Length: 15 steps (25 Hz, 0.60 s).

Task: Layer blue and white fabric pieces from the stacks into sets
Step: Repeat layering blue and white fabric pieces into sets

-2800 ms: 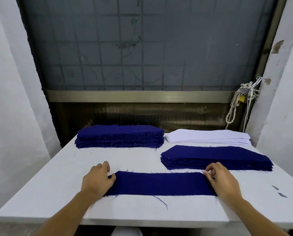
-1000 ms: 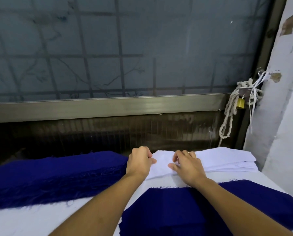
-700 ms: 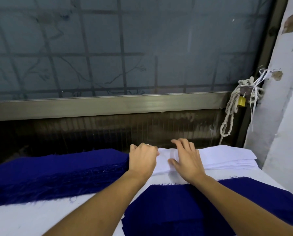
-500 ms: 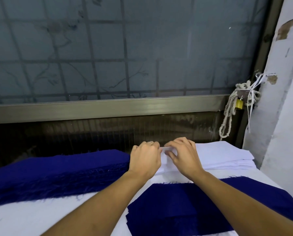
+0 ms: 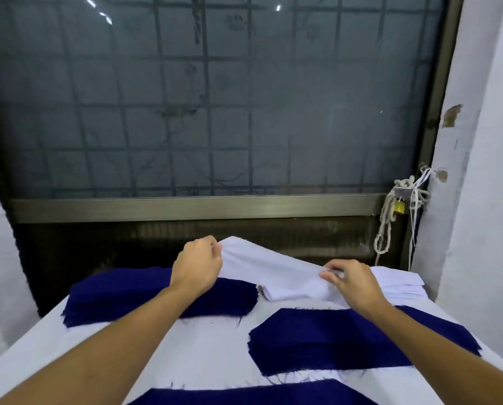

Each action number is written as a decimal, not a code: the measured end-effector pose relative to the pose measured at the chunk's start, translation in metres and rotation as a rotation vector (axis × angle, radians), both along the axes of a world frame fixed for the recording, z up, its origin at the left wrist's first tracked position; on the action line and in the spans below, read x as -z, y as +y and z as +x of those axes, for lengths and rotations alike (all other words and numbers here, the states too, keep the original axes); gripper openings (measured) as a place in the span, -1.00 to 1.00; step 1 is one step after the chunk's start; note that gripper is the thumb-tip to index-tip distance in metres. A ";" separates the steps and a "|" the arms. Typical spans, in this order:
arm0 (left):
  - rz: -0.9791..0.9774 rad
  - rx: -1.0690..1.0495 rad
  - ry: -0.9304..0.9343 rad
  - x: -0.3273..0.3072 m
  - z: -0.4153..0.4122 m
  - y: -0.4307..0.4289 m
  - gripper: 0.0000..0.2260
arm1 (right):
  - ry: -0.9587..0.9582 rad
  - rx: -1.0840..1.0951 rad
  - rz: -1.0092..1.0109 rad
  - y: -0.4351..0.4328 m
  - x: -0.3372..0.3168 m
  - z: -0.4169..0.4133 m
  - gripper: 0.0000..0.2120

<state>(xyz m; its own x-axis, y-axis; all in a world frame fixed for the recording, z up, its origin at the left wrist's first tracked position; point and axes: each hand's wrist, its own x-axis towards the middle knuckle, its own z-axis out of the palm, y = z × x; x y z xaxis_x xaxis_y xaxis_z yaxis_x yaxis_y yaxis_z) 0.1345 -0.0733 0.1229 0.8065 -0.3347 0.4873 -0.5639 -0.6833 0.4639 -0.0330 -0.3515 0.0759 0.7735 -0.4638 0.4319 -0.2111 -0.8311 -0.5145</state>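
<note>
Two blue stacks: back blue stack (image 5: 121, 296), right blue stack (image 5: 332, 340). One loose blue piece (image 5: 244, 396). One white stack (image 5: 399, 285). One lifted white piece (image 5: 267, 267). Two hands: left hand (image 5: 196, 268), right hand (image 5: 352, 283). One table (image 5: 209, 346). One rope (image 5: 387, 229), one padlock (image 5: 399, 206)

We get one view only, head-worn, wide-angle. Faces forward and somewhat down, across white table (image 5: 209, 352) toward barred window (image 5: 273, 112) dead ahead. Camera sits close in: both forearms run up from bottom edge, left hand (image 5: 196, 266) and right hand (image 5: 352, 283) sit mid-frame, pinching white fabric piece (image 5: 267, 270) there. We catch wall (image 5: 484, 229) along right side; straight lines lean and bow near frame edges, so lens really wide.
</note>
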 end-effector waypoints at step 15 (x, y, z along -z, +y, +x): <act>-0.305 -0.165 0.341 0.070 -0.030 0.152 -0.81 | -0.091 -0.104 0.624 0.069 0.039 -0.071 -0.79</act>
